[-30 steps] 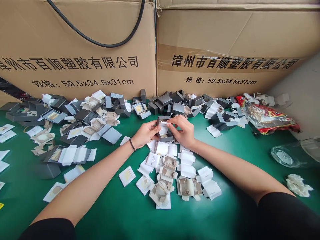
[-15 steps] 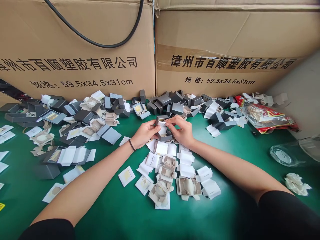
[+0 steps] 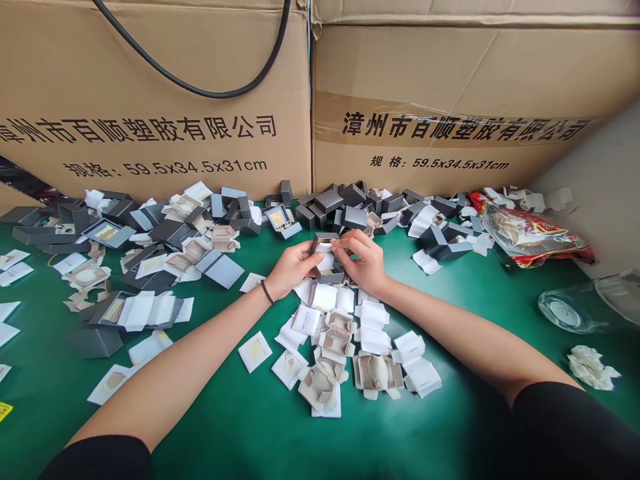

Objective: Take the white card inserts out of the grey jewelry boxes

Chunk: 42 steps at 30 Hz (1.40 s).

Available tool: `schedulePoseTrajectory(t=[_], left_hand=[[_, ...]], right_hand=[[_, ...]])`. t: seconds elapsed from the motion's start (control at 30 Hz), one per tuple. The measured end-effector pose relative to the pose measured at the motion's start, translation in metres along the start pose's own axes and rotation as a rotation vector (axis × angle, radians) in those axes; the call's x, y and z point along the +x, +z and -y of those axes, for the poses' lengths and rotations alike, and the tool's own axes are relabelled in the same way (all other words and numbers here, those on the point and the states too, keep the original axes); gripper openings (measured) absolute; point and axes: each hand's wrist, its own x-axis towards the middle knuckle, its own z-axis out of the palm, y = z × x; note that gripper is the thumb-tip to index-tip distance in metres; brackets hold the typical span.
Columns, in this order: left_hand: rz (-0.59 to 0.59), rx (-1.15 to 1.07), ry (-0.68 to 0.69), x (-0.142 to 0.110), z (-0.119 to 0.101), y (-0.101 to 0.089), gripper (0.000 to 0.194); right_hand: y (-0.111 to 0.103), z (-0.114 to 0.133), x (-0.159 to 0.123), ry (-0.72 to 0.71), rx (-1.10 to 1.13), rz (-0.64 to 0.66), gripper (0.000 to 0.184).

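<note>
My left hand is closed around the left side of a small dark grey gift box, whose lid stands open away from me. Inside the box lies a folded white paper insert. My right hand pinches with thumb and forefinger at the insert's right edge, by the box's inner wall. Just below the box, unfolded white and grey card inserts lie spread on the green table, together with small white printed cards. The fingertips partly cover the box's contents.
Piles of dark grey boxes and torn card inserts line the back and left of the table. Two large cartons stand behind. At right are a red snack bag, a clear plastic container and crumpled tissue.
Both hands stay at the box. The right fingers have shifted slightly at the white insert, and the whole view has moved a little.
</note>
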Motion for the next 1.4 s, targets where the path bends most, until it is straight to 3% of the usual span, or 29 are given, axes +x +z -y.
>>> schedulePoseTrajectory(t=[0.43,0.63,0.77,0.87,1.13,1.3,1.4], left_hand=[[-0.023,-0.018,0.018,0.0,0.001,0.003,0.038],[0.008,0.005,0.037,0.0,0.004,0.001,0.042],[0.026,0.059,0.059,-0.002,0.003,0.0,0.041],[0.033,0.084,0.078,-0.002,0.004,0.001,0.039],[0.004,0.122,0.125,-0.002,0.004,0.003,0.03],[-0.077,0.012,0.176,0.0,0.006,0.001,0.034],[-0.116,-0.149,0.13,0.0,0.002,0.001,0.039]], right_hand=[[-0.006,0.008,0.005,0.104,0.016,0.052,0.019],[-0.004,0.003,0.004,0.097,0.022,0.099,0.015],[-0.002,0.0,-0.001,0.173,0.046,0.09,0.007],[0.0,0.0,-0.003,0.224,0.079,0.089,0.01],[-0.001,0.004,-0.001,0.181,0.068,0.12,0.009],[-0.007,0.006,0.002,0.131,0.125,0.143,0.015],[-0.011,-0.002,0.005,0.135,0.106,0.235,0.018]])
